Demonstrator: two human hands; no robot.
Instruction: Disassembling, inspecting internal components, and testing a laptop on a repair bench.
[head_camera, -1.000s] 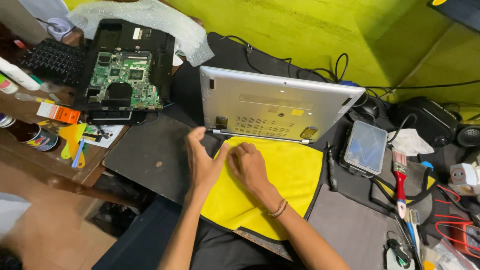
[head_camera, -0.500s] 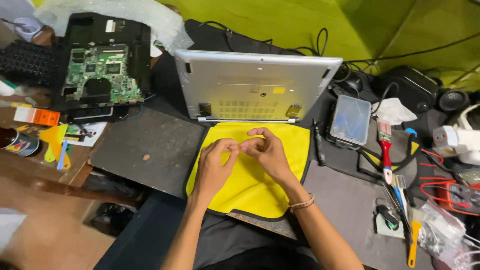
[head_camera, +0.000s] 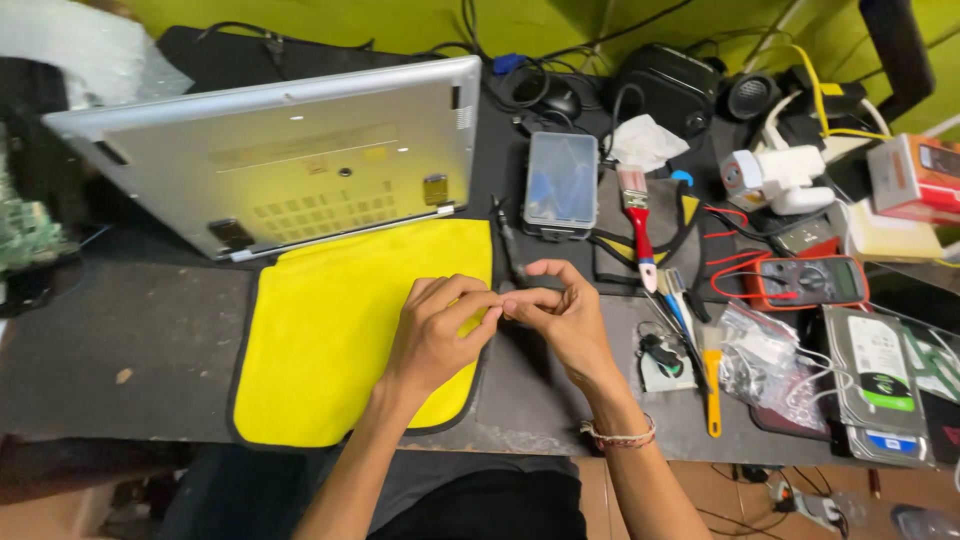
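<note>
Head view: both hands' fingers (head_camera: 487, 303) pinched together above yellow cloth (head_camera: 340, 330).

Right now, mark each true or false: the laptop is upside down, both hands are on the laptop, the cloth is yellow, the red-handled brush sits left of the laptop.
1. The silver laptop lies bottom side up. True.
2. Both hands rest on the laptop. False: the left hand and right hand meet fingertip to fingertip at the cloth's right edge.
3. The cloth is yellow. True.
4. The red-handled brush sits left of the laptop. False: it lies to its right.
</note>
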